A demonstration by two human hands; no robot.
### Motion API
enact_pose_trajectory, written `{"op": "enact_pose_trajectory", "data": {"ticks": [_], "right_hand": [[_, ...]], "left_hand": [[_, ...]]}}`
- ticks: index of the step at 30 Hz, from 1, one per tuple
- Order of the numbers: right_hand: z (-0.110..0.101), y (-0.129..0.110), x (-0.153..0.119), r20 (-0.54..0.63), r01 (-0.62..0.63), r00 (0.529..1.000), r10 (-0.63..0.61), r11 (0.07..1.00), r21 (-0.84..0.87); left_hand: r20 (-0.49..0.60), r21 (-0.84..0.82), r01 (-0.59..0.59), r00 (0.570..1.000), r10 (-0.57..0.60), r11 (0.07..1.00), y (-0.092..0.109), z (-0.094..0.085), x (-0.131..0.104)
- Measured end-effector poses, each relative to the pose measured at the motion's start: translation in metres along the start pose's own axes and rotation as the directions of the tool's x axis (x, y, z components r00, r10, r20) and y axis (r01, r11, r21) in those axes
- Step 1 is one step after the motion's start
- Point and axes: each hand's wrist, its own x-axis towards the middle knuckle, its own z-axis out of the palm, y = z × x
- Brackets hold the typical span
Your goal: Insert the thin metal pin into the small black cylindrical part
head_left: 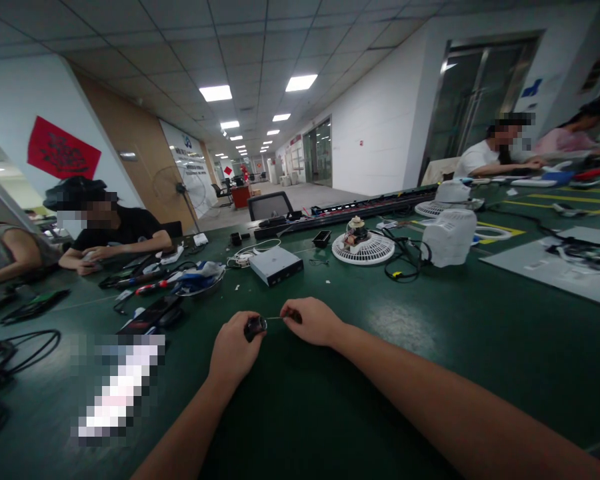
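Low over the green table, my left hand (pixel 237 347) is closed round a small dark, rounded part (pixel 255 327) with a shiny rim at its right end. My right hand (pixel 313 321), closer to the middle, pinches a thin screwdriver (pixel 275 318), its metal shaft pointing left toward that part. Most of the tool's dark handle is hidden by my fingers. Whether its tip touches the part I cannot tell. Beyond both hands lies a silver and black optical disc drive (pixel 277 267).
A white fan grille with a motor (pixel 363 245) and a white housing (pixel 449 238) stand farther back right. Cables (pixel 15 353), a pouch (pixel 200 277) and a blurred-out bright object (pixel 123 390) lie left. A person in black (pixel 125 230) sits across the left corner; others sit right.
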Motion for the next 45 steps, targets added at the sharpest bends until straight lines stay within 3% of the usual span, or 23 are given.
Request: {"op": "enact_pose_trajectory", "data": {"ticks": [4,10,13,18,23,28,34,39,42,45], "right_hand": [[0.0,0.002,0.0,0.021,0.11,0.994,-0.109,0.993,-0.04],[0.0,-0.004,-0.001,0.017,0.138,0.99,-0.138,0.976,-0.166],[-0.001,-0.007,-0.002,0.015,0.161,0.987,-0.16,0.98,-0.117],[-0.003,-0.009,-0.002,-0.026,0.042,0.999,-0.046,0.989,-0.144],[-0.002,-0.006,-0.002,0.026,0.111,0.994,-0.109,0.989,-0.095],[0.0,-0.006,-0.001,-0.013,0.031,0.999,-0.033,0.991,-0.133],[-0.003,-0.011,-0.003,0.052,0.066,0.997,-0.059,0.987,-0.147],[0.0,-0.011,-0.001,0.046,-0.072,0.995,0.084,0.972,-0.225],[0.003,-0.01,0.002,-0.004,-0.208,0.978,0.209,0.973,-0.103],[0.007,-0.009,0.004,0.053,-0.227,0.974,0.221,0.952,0.204]], "left_hand": [[0.027,-0.035,-0.023,0.999,0.024,0.999,-0.002,0.0,0.0],[0.055,-0.017,-0.022,0.998,0.023,1.0,-0.001,0.001,0.001],[0.051,-0.042,-0.051,0.997,0.053,0.998,0.0,-0.001,0.0],[0.021,-0.018,-0.142,0.99,0.142,0.99,0.004,-0.004,-0.001],[0.036,-0.011,-0.156,0.987,0.156,0.988,0.005,-0.005,-0.001],[0.043,-0.008,-0.16,0.986,0.161,0.987,0.006,-0.005,-0.002],[0.045,-0.036,-0.127,0.991,0.128,0.991,0.008,-0.006,-0.001],[0.044,-0.032,-0.097,0.994,0.098,0.995,0.006,-0.004,-0.002],[0.06,-0.051,-0.076,0.995,0.079,0.996,0.006,-0.002,-0.003],[0.073,-0.052,-0.127,0.989,0.131,0.991,0.008,-0.001,-0.004]]}}
